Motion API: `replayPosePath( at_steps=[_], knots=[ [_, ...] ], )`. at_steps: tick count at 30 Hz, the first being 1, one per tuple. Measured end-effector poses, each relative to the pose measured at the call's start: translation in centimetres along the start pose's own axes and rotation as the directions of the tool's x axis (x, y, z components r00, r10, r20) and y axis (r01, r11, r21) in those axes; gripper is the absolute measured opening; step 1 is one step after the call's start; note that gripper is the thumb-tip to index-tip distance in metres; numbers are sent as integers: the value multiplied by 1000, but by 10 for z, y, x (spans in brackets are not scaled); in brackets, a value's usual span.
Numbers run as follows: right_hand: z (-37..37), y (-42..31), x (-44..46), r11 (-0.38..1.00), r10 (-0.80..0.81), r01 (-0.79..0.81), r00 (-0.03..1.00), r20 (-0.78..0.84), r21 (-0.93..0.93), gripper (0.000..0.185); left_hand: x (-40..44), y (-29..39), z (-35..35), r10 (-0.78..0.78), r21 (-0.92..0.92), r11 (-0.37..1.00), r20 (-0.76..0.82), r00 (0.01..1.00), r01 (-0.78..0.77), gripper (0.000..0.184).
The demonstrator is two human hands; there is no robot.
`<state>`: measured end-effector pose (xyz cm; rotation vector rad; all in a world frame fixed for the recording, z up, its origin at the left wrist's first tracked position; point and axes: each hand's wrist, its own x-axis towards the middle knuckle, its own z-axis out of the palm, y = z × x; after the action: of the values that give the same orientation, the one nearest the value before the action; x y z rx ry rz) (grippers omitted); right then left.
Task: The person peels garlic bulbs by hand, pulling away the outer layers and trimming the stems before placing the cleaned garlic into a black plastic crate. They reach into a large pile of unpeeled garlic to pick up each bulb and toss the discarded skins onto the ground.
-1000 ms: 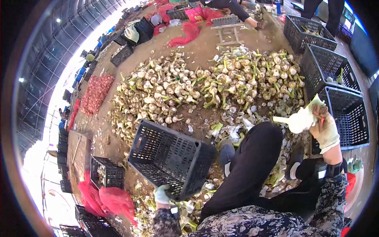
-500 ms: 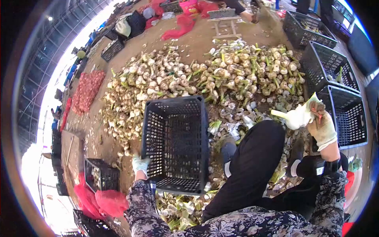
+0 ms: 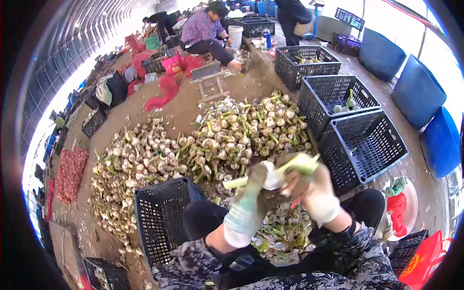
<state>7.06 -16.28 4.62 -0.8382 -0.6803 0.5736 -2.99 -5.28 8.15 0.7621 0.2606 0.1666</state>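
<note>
Left grip (image 3: 249, 200) and right grip (image 3: 316, 191) both clamp one garlic (image 3: 274, 180): probably light, firm, its skin slippery; best held round the widest part.

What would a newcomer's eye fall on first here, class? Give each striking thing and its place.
Probably the broad heap of dirty-white garlic bulbs with green stalks, spread across the middle of the view. Nearer, at lower centre, the person's pale-gloved left hand and right hand together hold a green-and-white garlic plant. Right of the heap runs a row of black plastic crates with slotted walls.
</note>
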Motion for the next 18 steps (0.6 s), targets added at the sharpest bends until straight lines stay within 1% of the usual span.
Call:
replayPosePath(
  at_steps=[1,2,3,4,5,6,7,8,9,10,11,12,13,14,15,16,17,18],
  knots=[
    [11,-3,-2,996,-17,22,998,61,-90,34,17,-5,-13,-27,5,1000,-29,999,27,45],
    [21,-10,0,756,-167,253,966,196,-604,21,31,-11,-23,-104,-117,989,-137,985,89,42],
    [16,-11,0,911,56,-29,997,53,-412,18,39,-11,-18,-57,-126,991,-167,984,36,41],
    [7,-11,2,940,302,-302,953,-26,-160,15,46,-11,-14,-5,-133,991,-198,980,-22,40],
    [-21,-1,13,796,-27,64,997,71,-602,15,51,-13,-31,63,-5,998,-159,985,-64,40],
    [-49,9,23,333,-352,282,922,159,-900,14,46,-10,-26,73,8,997,-208,975,-73,46],
    [-82,29,27,619,-179,56,981,-71,-783,12,48,-6,-34,98,60,994,-102,990,-92,50],
    [-113,48,31,863,29,-184,948,-318,-471,11,51,-3,-44,117,108,987,6,993,-117,55],
    [-144,67,35,940,216,-318,831,-513,-121,13,55,-4,-53,114,107,988,3,994,-113,55],
    [-121,49,35,598,535,-694,718,-445,-401,23,64,-4,-63,81,52,996,-42,996,-78,60],
    [-133,69,28,280,580,-461,780,-235,-842,22,73,-5,-74,43,-10,999,-88,995,-44,65],
    [-145,89,21,-61,692,-10,720,-49,-998,22,84,-10,-93,40,-19,999,-93,995,-42,65],
    [-130,79,24,-104,514,33,857,-25,-994,28,95,-14,-111,-6,-18,1000,-79,997,5,69],
    [-114,69,25,-155,317,63,948,11,-986,36,103,-22,-127,-57,-19,998,-67,996,56,73],
    [-91,53,41,158,354,-149,931,-85,-976,40,100,-26,-121,58,115,992,-148,987,-41,69],
    [-67,36,57,438,388,-353,904,-181,-827,45,101,-25,-119,115,156,983,-95,989,-99,67],
    [-65,47,61,783,403,-366,914,-37,-503,46,108,-31,-129,141,208,973,-176,974,-103,71],
    [-61,57,65,940,342,-338,935,92,-54,47,115,-34,-138,171,264,959,-249,953,-104,74]
  ],
)
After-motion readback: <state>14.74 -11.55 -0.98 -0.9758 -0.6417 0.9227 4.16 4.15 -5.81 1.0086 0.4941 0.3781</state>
